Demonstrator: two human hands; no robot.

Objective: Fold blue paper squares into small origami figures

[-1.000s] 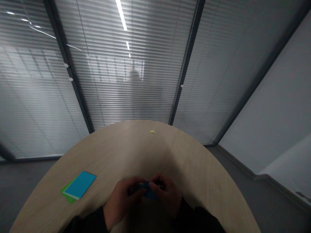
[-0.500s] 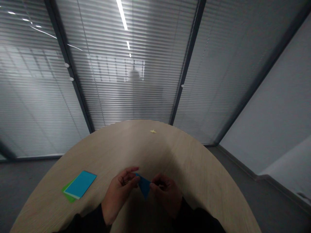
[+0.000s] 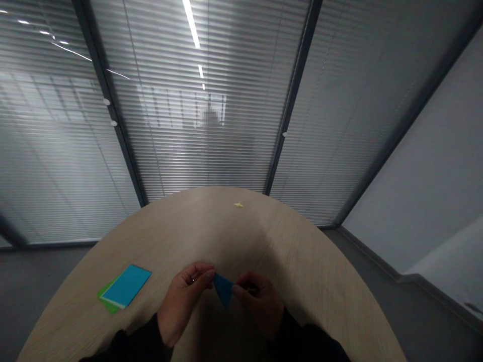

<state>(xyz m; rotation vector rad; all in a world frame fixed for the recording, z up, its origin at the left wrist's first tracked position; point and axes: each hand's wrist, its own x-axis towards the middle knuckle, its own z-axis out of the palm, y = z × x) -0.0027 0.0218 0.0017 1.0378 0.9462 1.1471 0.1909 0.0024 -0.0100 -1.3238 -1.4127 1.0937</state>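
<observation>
A small folded piece of blue paper (image 3: 224,290), triangular with one corner pointing down toward me, is held between both hands above the near part of the table. My left hand (image 3: 185,295) pinches its upper left corner between thumb and fingers. At the paper's right corner, my right hand (image 3: 258,297) grips with thumb and curled fingers. The fingertips hide both held corners.
The round wooden table (image 3: 309,261) carries a stack of blue paper sheets (image 3: 127,286) at left, with green paper (image 3: 109,304) under it. Near the far edge lies a small yellow folded paper star (image 3: 238,204). Blinds (image 3: 211,156) over glass panels stand behind.
My left fingers, spread a moment ago with the index finger stretched out, have closed together on the blue paper's upper left corner. The right hand keeps its grip.
</observation>
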